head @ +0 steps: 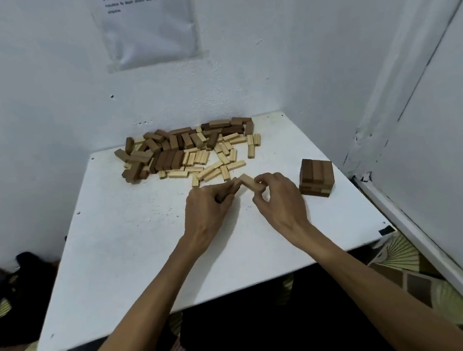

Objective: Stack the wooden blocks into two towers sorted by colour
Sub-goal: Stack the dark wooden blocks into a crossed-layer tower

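a pale block (249, 182) is pinched at its near end between the thumb and fingertips of the right hand (280, 198), with its far end tilted toward the left hand (208, 206). the left hand's fingers are curled round a second block (233, 187), which is too blurred for its colour to be told. both blocks are held over the table (117, 244), just in front of the loose pile (190, 151). this is judged to be a gathering of pieces so that a layer can be set down together.

in the pile, the dark blocks are found mostly to the left and back. the pale ones are spread to the right and front, nearest the hands, so they are the easier pick.

the dark tower (316, 178) is stood near the table's right edge, close to the wall corner and well apart from the pile. it is only a few layers high. no pale tower is seen yet.

open white surface is left in front of the hands and to their left, where a base could be laid without the edge being crowded. little room is left to the right.
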`<control>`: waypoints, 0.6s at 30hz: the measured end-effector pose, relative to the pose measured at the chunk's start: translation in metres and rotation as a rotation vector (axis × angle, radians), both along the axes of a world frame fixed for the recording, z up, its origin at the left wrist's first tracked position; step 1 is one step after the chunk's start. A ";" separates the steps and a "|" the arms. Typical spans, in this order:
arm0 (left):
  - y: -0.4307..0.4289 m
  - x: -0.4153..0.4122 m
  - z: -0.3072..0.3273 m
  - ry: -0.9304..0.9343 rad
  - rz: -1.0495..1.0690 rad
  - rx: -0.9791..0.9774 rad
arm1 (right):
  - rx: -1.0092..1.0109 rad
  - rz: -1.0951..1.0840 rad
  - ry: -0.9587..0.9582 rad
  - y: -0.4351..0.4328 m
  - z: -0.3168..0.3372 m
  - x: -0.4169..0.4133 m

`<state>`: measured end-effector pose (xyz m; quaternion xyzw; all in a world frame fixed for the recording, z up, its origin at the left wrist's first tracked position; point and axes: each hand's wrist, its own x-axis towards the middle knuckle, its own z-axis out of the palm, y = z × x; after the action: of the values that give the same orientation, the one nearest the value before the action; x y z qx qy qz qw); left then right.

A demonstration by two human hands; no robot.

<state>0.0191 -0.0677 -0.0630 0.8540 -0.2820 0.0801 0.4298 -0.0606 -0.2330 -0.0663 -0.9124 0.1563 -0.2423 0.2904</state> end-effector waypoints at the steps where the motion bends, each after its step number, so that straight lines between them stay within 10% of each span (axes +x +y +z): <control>1: 0.001 -0.006 -0.004 0.009 -0.001 0.017 | -0.006 0.005 0.023 0.002 -0.005 -0.009; 18: 0.019 -0.020 -0.024 0.037 0.054 -0.049 | -0.032 0.086 0.064 -0.012 -0.029 -0.044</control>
<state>-0.0010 -0.0488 -0.0869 0.8520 -0.2488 0.0829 0.4532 -0.1046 -0.2451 -0.0956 -0.9301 0.1222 -0.2026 0.2809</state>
